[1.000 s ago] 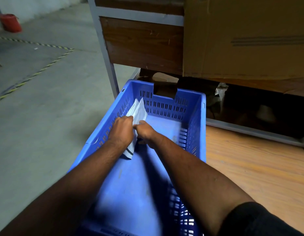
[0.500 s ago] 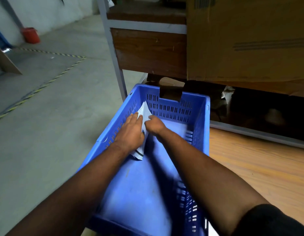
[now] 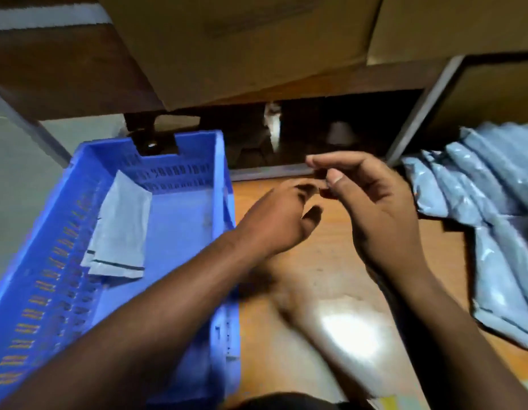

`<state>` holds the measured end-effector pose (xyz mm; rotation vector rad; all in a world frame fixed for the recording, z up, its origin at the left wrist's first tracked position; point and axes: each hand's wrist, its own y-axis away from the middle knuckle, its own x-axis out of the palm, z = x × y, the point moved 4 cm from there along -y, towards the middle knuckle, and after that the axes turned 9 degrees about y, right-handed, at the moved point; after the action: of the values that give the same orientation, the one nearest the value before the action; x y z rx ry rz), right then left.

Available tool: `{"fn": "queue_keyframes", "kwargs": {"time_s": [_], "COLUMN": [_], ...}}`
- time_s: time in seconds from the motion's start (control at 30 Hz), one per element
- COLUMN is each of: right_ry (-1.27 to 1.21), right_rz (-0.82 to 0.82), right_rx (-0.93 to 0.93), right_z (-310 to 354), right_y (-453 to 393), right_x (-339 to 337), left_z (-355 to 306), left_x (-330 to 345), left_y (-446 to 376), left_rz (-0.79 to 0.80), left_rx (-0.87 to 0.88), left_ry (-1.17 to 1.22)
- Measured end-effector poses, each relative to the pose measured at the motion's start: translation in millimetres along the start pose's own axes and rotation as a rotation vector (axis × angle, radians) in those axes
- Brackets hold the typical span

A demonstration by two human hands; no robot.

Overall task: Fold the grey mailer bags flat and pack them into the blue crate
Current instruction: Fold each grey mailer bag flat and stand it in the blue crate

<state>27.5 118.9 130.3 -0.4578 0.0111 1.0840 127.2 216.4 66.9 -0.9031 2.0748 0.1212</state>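
One folded grey plastic mailer bag [image 3: 117,229] lies in the slatted blue plastic crate [image 3: 49,261] (against its left wall). Left hand [image 3: 282,216] and right hand [image 3: 372,208], both loosely curled, hold nothing; unfolded grey mailer bags [image 3: 493,208] overlap, uncountable.

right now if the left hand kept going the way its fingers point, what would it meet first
Most likely the right hand. The left hand hangs over the wooden floor beside the blue crate, fingers aimed rightward at that palm. The grey mailer bags lie further on. Depth is unclear, so it may pass in front.

1 blue crate [image 3: 224,184], 1 folded grey mailer bag [image 3: 120,229] inside, 2 cardboard boxes [image 3: 256,39], 2 hands [image 3: 280,220].
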Motion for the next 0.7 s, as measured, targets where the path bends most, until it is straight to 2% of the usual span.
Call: {"fn": "queue_keyframes", "kwargs": {"time_s": [0.17, 0.23, 0.3, 0.37, 0.4, 0.47, 0.57, 0.7], "right_ry": [0.118, 0.362, 0.755, 1.075, 1.149, 1.199, 1.162, 0.813], "right_rz": [-0.142, -0.199, -0.191, -0.043, 0.032, 0.073, 0.018, -0.002], "right_rx": [0.233, 0.293, 0.354, 0.419, 0.446, 0.498, 0.485, 0.372], "right_z": [-90.6, -124.2, -166.4, -208.1, -224.2, -241.3, -242.9, -244.2], "right_y": [43.2, 66.8, 91.3, 111.6, 120.8, 135.4, 142.4, 137.1], "right_x": [-120.4, -166.7, -208.5, -238.5, -249.2, -265.8, -279.7, -284.6], "left_z": [-53.5, -72.5, -90.3, -103.4, -108.3, -116.9, -129.3, -142.1], "left_x": [115.7, 164.3, 210.6, 254.0, 274.0, 309.2, 345.9, 360.2], "left_y": [-49.4, -61.9, -70.9, -75.2, -75.4, -72.0, -63.4, -55.7], "left_rz": [0.254, 0.330, 0.374, 0.381, 0.371, 0.330, 0.264, 0.251], "left_rx": [0.052, 0.068, 0.031, -0.076, -0.132, -0.218, -0.306, -0.386], "left_ry": [-0.023, -0.028, -0.006, 0.052, 0.085, 0.108, 0.070, 0.100]}}
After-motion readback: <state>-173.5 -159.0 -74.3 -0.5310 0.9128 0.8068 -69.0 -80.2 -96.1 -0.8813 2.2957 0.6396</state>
